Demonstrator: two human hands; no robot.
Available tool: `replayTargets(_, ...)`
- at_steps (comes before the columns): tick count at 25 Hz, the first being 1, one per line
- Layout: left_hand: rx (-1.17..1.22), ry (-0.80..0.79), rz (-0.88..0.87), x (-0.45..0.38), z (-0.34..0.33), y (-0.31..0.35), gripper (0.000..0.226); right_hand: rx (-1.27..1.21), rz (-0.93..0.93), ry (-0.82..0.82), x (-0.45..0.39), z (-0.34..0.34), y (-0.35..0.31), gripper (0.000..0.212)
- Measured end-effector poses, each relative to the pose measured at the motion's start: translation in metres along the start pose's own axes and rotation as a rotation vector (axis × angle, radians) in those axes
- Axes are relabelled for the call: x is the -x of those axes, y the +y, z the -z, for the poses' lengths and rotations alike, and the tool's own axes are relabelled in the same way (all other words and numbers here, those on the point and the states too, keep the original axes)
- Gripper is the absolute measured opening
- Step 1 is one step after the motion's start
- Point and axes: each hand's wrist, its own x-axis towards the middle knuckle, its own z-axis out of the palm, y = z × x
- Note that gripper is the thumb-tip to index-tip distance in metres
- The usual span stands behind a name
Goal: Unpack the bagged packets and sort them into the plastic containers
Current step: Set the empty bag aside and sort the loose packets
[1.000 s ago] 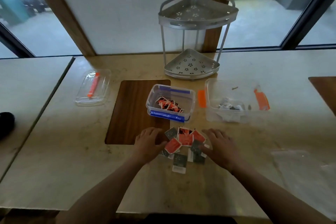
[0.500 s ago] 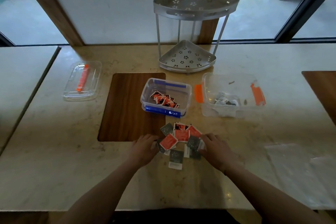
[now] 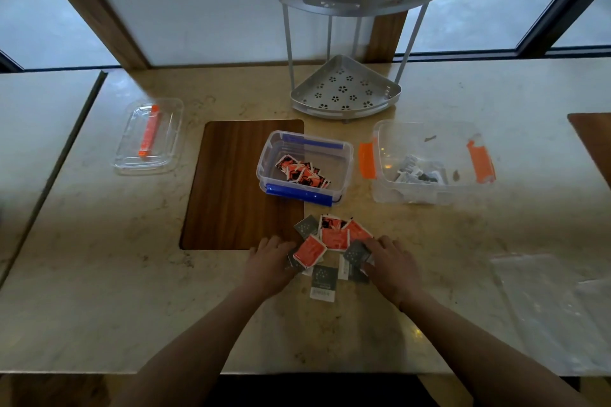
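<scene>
Head view: loose packets (image 3: 332,246), red and grey, heaped on worktop (image 3: 99,291) in front of blue-clipped container (image 3: 305,168). Left hand (image 3: 269,263) and right hand (image 3: 391,266) flank the heap, fingers relaxed, resting on packet edges, gripping nothing. Orange-clipped container (image 3: 429,160) holds grey packets.
</scene>
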Motion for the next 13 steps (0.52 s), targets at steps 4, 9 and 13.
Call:
replayTargets(4,0.118,-0.023,0.013,-0.001,0.002,0.000,0.044,-0.102,-0.024,-0.011,0.001,0.001,0.000,0.041)
replayTargets(9,0.322,-0.046,0.008,-0.002,0.010,0.001,0.032,-0.141,-0.014,-0.065,0.001,0.005,0.004,0.028)
replayTargets(13,0.362,-0.046,0.022,-0.004,0.015,0.001,0.028,-0.154,0.010,-0.089,0.002,0.006,0.008,0.024)
